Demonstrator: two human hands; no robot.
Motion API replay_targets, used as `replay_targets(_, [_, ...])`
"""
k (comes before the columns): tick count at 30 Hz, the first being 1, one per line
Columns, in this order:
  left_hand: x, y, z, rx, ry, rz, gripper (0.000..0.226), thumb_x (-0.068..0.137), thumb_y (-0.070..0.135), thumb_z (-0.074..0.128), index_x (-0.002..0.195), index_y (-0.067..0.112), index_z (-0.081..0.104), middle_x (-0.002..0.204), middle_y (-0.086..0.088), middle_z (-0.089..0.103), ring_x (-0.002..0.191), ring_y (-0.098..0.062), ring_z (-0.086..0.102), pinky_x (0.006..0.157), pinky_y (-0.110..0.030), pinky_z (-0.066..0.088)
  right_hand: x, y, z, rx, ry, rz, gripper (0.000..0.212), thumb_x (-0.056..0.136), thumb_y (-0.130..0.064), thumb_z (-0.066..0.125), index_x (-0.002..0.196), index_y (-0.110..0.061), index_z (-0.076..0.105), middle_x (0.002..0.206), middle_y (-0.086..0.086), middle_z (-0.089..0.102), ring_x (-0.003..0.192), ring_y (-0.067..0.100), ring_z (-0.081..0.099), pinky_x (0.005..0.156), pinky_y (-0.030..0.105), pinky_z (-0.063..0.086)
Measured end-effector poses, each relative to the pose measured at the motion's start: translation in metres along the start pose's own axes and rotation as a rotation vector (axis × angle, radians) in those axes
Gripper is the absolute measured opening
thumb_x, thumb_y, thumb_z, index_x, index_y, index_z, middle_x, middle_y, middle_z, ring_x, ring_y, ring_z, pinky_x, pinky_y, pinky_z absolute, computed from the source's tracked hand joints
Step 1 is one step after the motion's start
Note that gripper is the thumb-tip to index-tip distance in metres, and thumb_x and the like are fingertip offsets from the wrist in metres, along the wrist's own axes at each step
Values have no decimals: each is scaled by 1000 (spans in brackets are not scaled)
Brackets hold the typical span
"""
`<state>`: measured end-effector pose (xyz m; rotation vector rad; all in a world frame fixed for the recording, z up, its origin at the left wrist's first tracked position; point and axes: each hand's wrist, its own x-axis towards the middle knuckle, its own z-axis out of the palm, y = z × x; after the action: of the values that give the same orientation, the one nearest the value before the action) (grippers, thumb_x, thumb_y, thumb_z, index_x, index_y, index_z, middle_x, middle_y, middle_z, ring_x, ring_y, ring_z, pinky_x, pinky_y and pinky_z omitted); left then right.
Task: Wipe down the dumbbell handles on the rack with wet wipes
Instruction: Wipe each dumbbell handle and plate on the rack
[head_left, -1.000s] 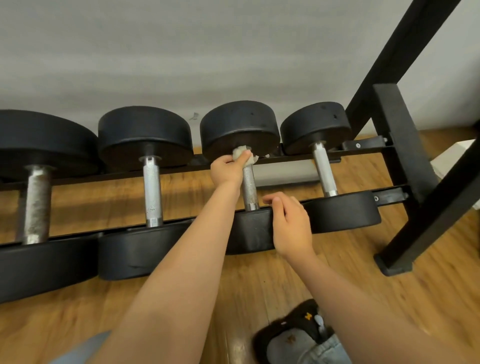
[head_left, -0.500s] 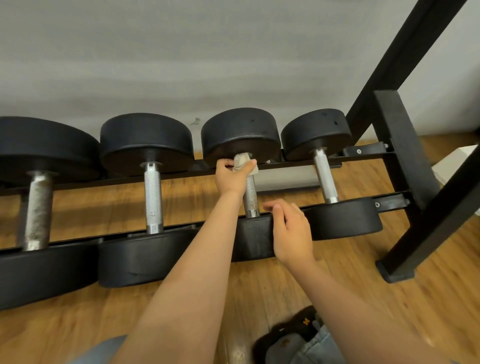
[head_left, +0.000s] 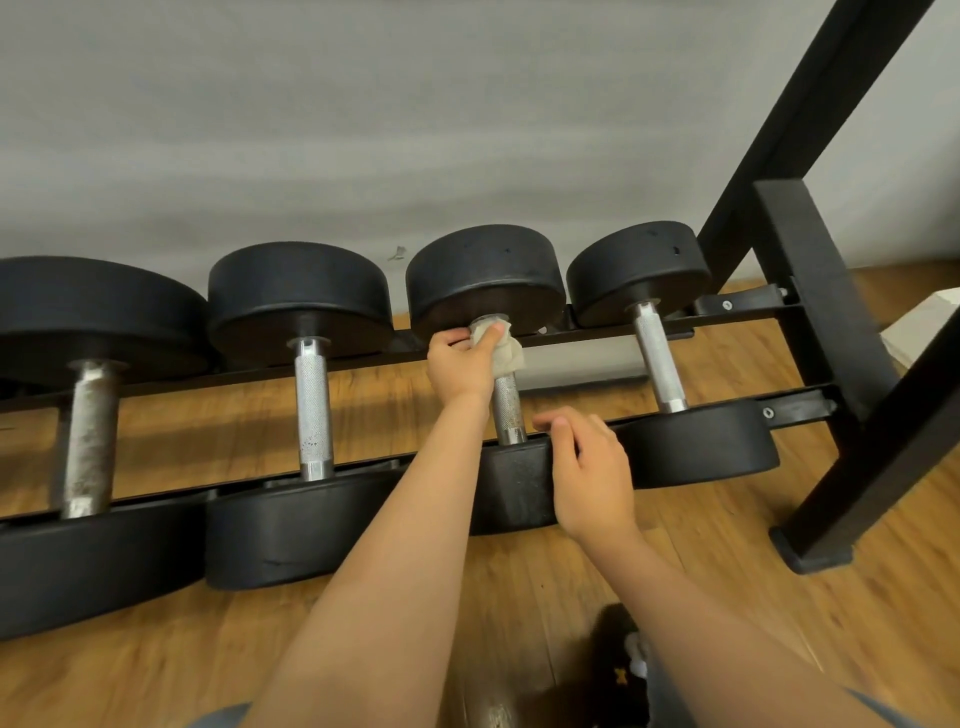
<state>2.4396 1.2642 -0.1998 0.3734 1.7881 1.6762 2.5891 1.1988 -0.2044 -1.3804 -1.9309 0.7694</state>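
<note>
Left hand (head_left: 460, 364) curled round wet wipe (head_left: 506, 353), which wraps far end of third dumbbell handle (head_left: 506, 410). Since a second ago I have kept that grip there; wipe flap now hangs out to hand's right. Right hand (head_left: 587, 467), fingers relaxed, rests on near head (head_left: 514, 488). Judgement: bare stretch between hands still needs wiping.

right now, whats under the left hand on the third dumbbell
A crumpled wet wipe pressed round the handle at its far end. The left hand covers the steel beneath it.
</note>
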Motion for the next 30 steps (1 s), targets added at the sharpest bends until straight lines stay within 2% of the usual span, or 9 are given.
replay_targets(3, [2,0,3,24,3,-26,30,80,32,79,99,16,63,101,1,65,96,-17,64,86,-33,56,0,-2,-1,-2,1,-7,38,98,-33,30,101,-24,67,92,-14,60,96,5,53,79,20,41])
replay_targets(7, [2,1,-2,58,72,51,16,85,28,75,76,21,63,77,9,63,81,-10,62,78,-30,56,0,-4,-1,3,-2,-9,41,96,-36,29,101,-23,67,93,-13,60,97,6,54,81,22,43])
replay_targets(11, [-1,0,-6,-19,30,18,9,86,24,74,87,18,67,88,4,67,90,-14,66,76,-27,56,-1,-5,-2,1,3,-9,40,96,-35,29,99,-22,67,92,-12,60,96,6,54,79,21,42])
replay_targets(14, [-5,1,-3,7,-53,-31,22,82,26,78,96,18,63,88,8,63,82,-6,60,64,-17,48,-1,-5,-3,-1,0,1,34,99,-29,34,99,-21,67,91,-12,60,95,7,54,81,24,43])
replay_targets(19, [-2,-3,-9,74,41,49,17,87,27,73,74,22,63,75,9,62,75,-6,59,68,-21,51,-1,-6,-4,-14,-15,13,30,101,-26,37,100,-21,66,93,-12,59,97,7,53,83,23,44])
replay_targets(21, [0,-4,-10,55,-6,12,14,85,30,75,83,20,65,82,8,64,81,-8,61,70,-22,51,-1,-6,-4,-15,-17,11,29,101,-25,37,99,-22,66,93,-12,59,97,6,53,82,21,43])
replay_targets(24, [-1,-4,-5,132,-93,10,25,82,34,78,96,20,62,86,11,59,81,-8,57,72,-20,47,-1,-7,-3,-26,-14,13,27,102,-25,38,99,-23,65,92,-13,58,96,5,53,81,21,43])
replay_targets(27, [-1,-5,-7,156,-67,47,20,84,34,76,92,19,65,84,10,61,80,-8,58,66,-18,45,-2,-7,-3,-19,-7,10,27,102,-23,39,99,-23,66,92,-14,57,96,5,53,79,18,41])
replay_targets(30, [2,-6,-13,137,-19,101,18,92,28,67,79,16,66,74,5,61,73,-8,57,64,-18,45,-2,-7,-4,-10,-7,2,26,102,-24,39,98,-23,65,90,-15,56,95,5,53,80,22,43])
